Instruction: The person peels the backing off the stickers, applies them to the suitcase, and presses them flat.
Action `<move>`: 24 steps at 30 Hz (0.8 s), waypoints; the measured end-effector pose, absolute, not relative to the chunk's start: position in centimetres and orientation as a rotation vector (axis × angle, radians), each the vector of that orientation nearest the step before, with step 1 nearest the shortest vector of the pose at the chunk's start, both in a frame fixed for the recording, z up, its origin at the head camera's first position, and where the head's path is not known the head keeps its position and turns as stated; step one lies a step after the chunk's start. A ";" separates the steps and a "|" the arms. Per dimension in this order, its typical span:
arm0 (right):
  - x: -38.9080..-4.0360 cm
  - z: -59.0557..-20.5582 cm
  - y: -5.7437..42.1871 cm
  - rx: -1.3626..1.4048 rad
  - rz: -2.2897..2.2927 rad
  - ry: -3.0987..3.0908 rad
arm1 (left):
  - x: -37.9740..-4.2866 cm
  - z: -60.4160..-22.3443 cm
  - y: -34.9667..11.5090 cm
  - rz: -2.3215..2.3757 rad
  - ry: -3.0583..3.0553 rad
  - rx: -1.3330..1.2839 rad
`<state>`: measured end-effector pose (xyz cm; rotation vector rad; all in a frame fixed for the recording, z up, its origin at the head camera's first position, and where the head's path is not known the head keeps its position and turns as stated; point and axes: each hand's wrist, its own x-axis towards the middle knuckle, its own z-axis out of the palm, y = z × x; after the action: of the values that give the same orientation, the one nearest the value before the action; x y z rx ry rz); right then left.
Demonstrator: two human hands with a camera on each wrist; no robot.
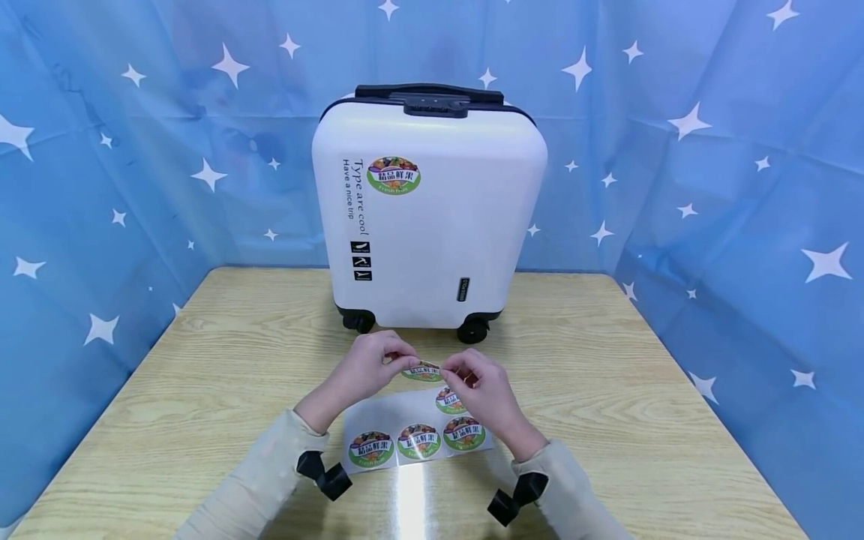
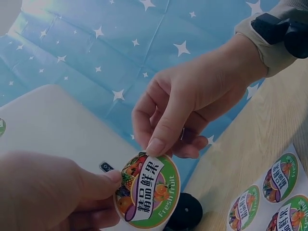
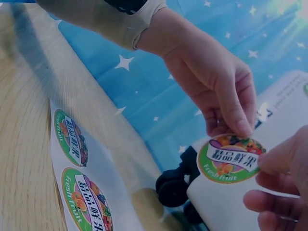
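Observation:
An oval "Fresh fruit" sticker (image 1: pixel 421 371) is held up between both hands, over the sheet's far edge. My left hand (image 1: pixel 367 367) pinches its left edge with thumb and forefinger. On the opposite edge, my right hand (image 1: pixel 484 390) pinches it the same way. In the left wrist view the sticker (image 2: pixel 147 190) faces the camera, off its backing. Below the hands lies the white sticker sheet (image 1: pixel 391 409), several stickers still on it. Behind stands a white suitcase (image 1: pixel 439 217) with one matching sticker (image 1: pixel 394 175) on its upper left front.
The suitcase stands upright on black wheels (image 1: pixel 473 331) on a wooden table (image 1: pixel 607 390). A blue curtain (image 1: pixel 709 187) with white stars surrounds the back and sides. Printed lettering (image 1: pixel 355 196) runs down the suitcase's left front.

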<state>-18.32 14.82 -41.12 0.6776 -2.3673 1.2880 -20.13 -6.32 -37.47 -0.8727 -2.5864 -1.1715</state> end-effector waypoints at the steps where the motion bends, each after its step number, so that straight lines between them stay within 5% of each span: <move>1: -18.3 -41.1 14.9 0.689 1.288 -2.364 | -20.2 -37.5 -6.3 -1.177 -2.589 -0.867; 24: -18.3 -39.9 15.5 0.497 1.554 -2.328 | -20.4 -37.5 -6.6 -1.267 -2.538 -0.767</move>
<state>-18.25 15.51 -39.91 0.4969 -2.3283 1.5539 -20.38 -6.62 -37.52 -0.7666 -2.5378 -1.2671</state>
